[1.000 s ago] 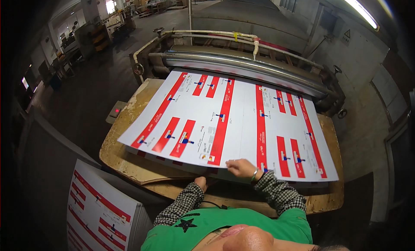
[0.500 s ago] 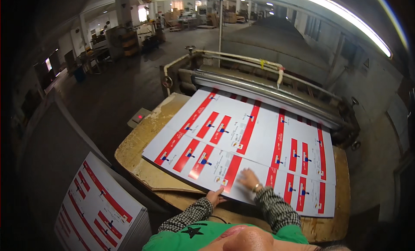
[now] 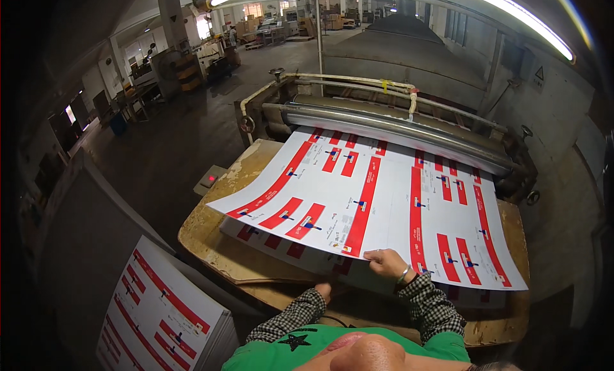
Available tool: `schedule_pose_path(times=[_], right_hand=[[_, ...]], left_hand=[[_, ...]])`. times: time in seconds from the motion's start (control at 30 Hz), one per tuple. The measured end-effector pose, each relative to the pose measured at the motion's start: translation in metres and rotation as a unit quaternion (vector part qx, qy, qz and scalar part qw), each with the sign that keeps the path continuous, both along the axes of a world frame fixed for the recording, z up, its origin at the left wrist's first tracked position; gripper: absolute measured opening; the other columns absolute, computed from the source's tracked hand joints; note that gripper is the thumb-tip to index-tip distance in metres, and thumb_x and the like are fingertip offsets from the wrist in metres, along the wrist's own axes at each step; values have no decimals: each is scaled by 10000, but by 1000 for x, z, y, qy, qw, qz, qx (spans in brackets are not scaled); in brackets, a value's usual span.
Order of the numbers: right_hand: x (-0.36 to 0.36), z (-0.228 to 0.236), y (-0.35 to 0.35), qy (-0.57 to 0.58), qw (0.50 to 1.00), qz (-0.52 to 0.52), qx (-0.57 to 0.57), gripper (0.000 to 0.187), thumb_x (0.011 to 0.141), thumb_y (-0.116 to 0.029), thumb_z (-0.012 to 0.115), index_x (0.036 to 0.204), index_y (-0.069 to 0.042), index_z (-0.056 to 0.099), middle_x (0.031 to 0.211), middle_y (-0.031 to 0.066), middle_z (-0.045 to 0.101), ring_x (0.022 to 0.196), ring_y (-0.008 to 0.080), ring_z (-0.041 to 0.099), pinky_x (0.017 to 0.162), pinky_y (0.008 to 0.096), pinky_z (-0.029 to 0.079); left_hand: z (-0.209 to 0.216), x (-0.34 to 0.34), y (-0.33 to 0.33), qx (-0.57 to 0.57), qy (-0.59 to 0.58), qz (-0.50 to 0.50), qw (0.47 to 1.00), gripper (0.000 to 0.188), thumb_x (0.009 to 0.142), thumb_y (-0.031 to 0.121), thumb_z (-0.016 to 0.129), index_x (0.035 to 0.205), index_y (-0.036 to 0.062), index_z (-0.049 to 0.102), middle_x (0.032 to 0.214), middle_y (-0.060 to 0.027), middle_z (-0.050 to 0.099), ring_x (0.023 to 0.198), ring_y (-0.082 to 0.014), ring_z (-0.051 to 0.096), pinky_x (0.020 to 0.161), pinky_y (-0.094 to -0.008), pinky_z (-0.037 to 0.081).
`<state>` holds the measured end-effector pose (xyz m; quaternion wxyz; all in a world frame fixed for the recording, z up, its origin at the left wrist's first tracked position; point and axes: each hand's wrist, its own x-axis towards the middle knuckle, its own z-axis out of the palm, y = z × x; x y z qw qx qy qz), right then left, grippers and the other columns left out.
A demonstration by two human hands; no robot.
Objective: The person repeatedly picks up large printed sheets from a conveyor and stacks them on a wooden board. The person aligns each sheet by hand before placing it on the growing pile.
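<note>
A large white printed sheet [image 3: 395,224] with red bands and small blue marks runs from the machine's metal roller [image 3: 396,141] toward me. Its near edge is raised and curved above another printed sheet [image 3: 256,239] on the wooden table [image 3: 214,246]. My right hand [image 3: 387,263], with a bracelet at the wrist, is closed on the upper sheet's near edge, thumb and fingers pinched. My left hand [image 3: 323,290] is low at the near edge of the lower sheet. Its fingers are mostly hidden, so its grip is unclear.
To the lower left stands a tall stack of similar printed sheets [image 3: 153,307] beside a grey panel [image 3: 96,243]. A small box with a red light [image 3: 211,178] sits at the table's left edge. Pipes [image 3: 345,80] cross above the roller, and handwheels [image 3: 246,124] flank it.
The upper sheet's near edge has come up off the one beneath. My right hand has gone from an open reach over the sheets to pinching that edge; my left hand has shifted slightly.
</note>
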<state>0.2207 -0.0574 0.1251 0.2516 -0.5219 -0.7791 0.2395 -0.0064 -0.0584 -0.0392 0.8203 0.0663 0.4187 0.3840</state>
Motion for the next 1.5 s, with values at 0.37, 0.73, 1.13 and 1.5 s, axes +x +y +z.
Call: schedule_pose_path(times=[0.37, 0.73, 1.13, 1.5], right_hand=[[-14, -92, -35, -78, 990, 9, -113, 360, 705, -183, 578, 1041, -64, 630, 1159, 125, 576, 1014, 264, 585, 895, 312, 449], [-56, -101, -3, -331, 939, 32, -83, 978, 586, -558, 715, 1340, -85, 310, 1356, 235, 297, 1254, 423, 285, 972, 524, 321], [-7, -26, 22, -47, 997, 35, -46, 210, 767, -196, 572, 922, -57, 596, 820, 141, 625, 728, 317, 613, 655, 382, 490], [-13, -112, 22, -85, 991, 51, -90, 261, 745, -218, 587, 953, -63, 614, 983, 113, 614, 849, 306, 596, 741, 368, 484]], left_hand=[[24, -3, -19, 61, 139, -66, 986, 345, 863, 154, 528, 1053, -127, 462, 907, -237, 553, 939, -389, 578, 786, -507, 506], [19, -15, -7, 106, -12, -104, 989, 308, 909, 143, 476, 1120, -74, 417, 1092, -203, 530, 988, -350, 571, 884, -466, 480], [3, -6, 12, 34, 48, -63, 996, 297, 854, 74, 422, 1092, -91, 486, 1103, -191, 552, 1038, -312, 541, 883, -434, 461], [13, -5, 14, 98, 5, -72, 993, 377, 877, 97, 380, 1179, -121, 328, 1129, -264, 461, 1051, -426, 509, 847, -510, 489]])
